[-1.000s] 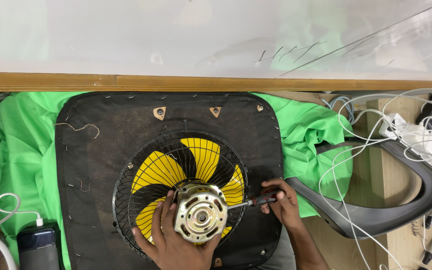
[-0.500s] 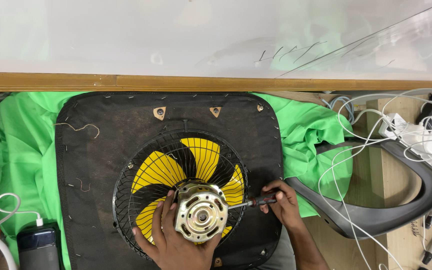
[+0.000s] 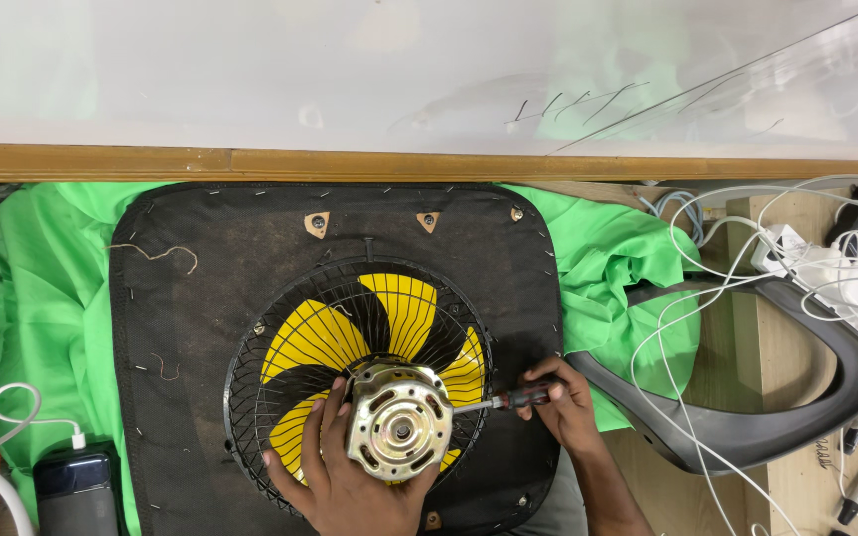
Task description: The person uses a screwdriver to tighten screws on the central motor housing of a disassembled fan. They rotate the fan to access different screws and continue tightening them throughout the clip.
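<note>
Metal and likely heavy, the fan motor (image 3: 399, 434) is being cupped by the left hand (image 3: 345, 476) around its rigid rim, while the right hand (image 3: 566, 405) is pinching a screwdriver (image 3: 508, 399) against its side.

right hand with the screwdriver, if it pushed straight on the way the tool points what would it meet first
The right hand aims the screwdriver leftward, so it would likely meet the fan motor first, at its right edge; depth is unclear.

shiny brass-toned metal motor (image 3: 397, 433), glossy yellow plastic blades (image 3: 404, 310), matt cloth (image 3: 42, 298).
</note>
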